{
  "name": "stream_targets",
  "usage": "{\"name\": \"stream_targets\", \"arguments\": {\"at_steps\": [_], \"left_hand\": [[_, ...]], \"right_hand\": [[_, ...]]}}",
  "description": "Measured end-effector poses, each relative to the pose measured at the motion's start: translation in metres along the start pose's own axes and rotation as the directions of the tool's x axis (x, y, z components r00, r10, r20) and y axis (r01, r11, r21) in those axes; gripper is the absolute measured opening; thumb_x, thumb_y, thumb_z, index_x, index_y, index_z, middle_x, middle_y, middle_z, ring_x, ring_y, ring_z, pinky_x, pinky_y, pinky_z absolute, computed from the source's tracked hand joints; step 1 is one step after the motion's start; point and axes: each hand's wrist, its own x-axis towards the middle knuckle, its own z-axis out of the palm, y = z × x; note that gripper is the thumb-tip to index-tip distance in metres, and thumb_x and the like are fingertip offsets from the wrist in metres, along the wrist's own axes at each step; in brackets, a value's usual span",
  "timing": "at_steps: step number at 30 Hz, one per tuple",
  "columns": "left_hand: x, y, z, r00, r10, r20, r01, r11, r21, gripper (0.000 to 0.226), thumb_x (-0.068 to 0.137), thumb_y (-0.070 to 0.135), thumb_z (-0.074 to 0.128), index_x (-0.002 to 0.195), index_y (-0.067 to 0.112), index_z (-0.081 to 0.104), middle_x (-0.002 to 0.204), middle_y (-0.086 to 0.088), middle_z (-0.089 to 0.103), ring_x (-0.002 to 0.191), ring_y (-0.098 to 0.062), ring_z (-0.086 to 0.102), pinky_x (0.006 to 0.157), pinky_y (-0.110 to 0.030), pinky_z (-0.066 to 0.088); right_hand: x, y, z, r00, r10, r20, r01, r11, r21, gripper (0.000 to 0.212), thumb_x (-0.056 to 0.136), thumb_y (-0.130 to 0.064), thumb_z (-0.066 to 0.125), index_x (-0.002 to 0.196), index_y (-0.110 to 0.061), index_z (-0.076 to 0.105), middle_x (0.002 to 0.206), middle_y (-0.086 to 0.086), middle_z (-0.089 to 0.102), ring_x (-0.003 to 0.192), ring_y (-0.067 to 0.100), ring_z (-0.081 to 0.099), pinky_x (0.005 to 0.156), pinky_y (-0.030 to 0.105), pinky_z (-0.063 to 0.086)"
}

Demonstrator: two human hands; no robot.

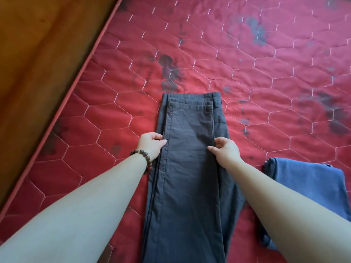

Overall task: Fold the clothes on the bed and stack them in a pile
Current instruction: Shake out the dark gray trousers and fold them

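Grey trousers (190,168) lie lengthwise mid-mattress (247,54), waistband far. Left hand (151,146) pinches their left edge, right hand (225,149) their right. Folded blue garment (303,186) sits near right; wooden floor (38,63) borders left.

Bedroom in a home — bare red quilted mattress (247,59) with hexagon stitching and dark stains fills most of the view. Brown wooden surface (38,54) runs along its left edge. Grey trousers (190,149) and a blue folded garment (303,186) lie on it — household laundry.
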Motion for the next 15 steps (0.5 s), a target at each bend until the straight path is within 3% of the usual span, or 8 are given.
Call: {"name": "stream_targets", "arguments": {"at_steps": [5, 9, 11, 12, 13, 15], "left_hand": [[0.012, 0.009, -0.007, 0.997, 0.050, -0.061, -0.053, 0.997, -0.062, 0.011, 0.082, 0.019, 0.073, 0.083, 0.024, 0.063, 0.072, 0.006, 0.065, 0.065, -0.010, 0.057, 0.080, -0.035, 0.055], [0.008, 0.009, -0.007, 0.992, 0.083, -0.092, -0.084, 0.996, -0.006, 0.014, 0.083, 0.020, 0.072, 0.094, 0.018, 0.063, 0.075, 0.004, 0.064, 0.064, -0.011, 0.056, 0.077, -0.031, 0.053], [-0.002, 0.008, -0.005, 0.959, 0.208, -0.191, -0.176, 0.969, 0.175, 0.026, 0.083, 0.020, 0.070, 0.107, 0.015, 0.060, 0.086, 0.002, 0.062, 0.077, -0.017, 0.058, 0.077, -0.029, 0.047], [-0.009, 0.006, -0.003, 0.922, 0.311, -0.230, -0.239, 0.926, 0.292, 0.032, 0.084, 0.019, 0.068, 0.114, 0.013, 0.058, 0.100, -0.003, 0.061, 0.092, -0.021, 0.058, 0.084, -0.030, 0.044], [-0.016, 0.002, 0.000, 0.875, 0.427, -0.228, -0.315, 0.860, 0.401, 0.038, 0.084, 0.017, 0.066, 0.120, 0.011, 0.057, 0.116, -0.009, 0.056, 0.108, -0.026, 0.054, 0.095, -0.033, 0.040], [-0.034, -0.007, 0.011, 0.795, 0.600, -0.089, -0.456, 0.687, 0.566, 0.045, 0.088, 0.016, 0.059, 0.131, 0.008, 0.052, 0.142, -0.016, 0.042, 0.134, -0.031, 0.036, 0.112, -0.039, 0.027]], "right_hand": [[0.016, -0.020, 0.002, 0.997, -0.036, -0.068, 0.040, 0.998, 0.055, 0.032, 0.083, -0.017, 0.073, 0.113, -0.008, 0.065, 0.105, 0.006, 0.067, 0.089, 0.012, 0.056, 0.078, 0.020, 0.038], [0.014, -0.024, 0.004, 0.997, 0.015, -0.078, -0.016, 1.000, -0.015, 0.028, 0.086, -0.025, 0.070, 0.108, -0.010, 0.063, 0.093, 0.001, 0.063, 0.093, 0.020, 0.060, 0.073, 0.022, 0.035], [0.002, -0.026, 0.010, 0.986, -0.022, -0.165, 0.005, 0.995, -0.100, 0.031, 0.088, -0.028, 0.066, 0.112, -0.011, 0.058, 0.098, 0.003, 0.058, 0.103, 0.027, 0.056, 0.077, 0.028, 0.037], [-0.005, -0.026, 0.014, 0.970, -0.098, -0.224, 0.054, 0.979, -0.197, 0.035, 0.088, -0.028, 0.064, 0.116, -0.009, 0.055, 0.108, 0.008, 0.056, 0.109, 0.030, 0.053, 0.083, 0.032, 0.039], [-0.013, -0.026, 0.019, 0.938, -0.221, -0.266, 0.135, 0.942, -0.307, 0.039, 0.088, -0.025, 0.063, 0.121, -0.007, 0.053, 0.119, 0.013, 0.053, 0.114, 0.033, 0.049, 0.091, 0.037, 0.039], [-0.031, -0.022, 0.034, 0.837, -0.494, -0.234, 0.350, 0.813, -0.465, 0.043, 0.086, -0.017, 0.062, 0.125, 0.001, 0.054, 0.133, 0.021, 0.049, 0.125, 0.038, 0.044, 0.104, 0.043, 0.036]]}}
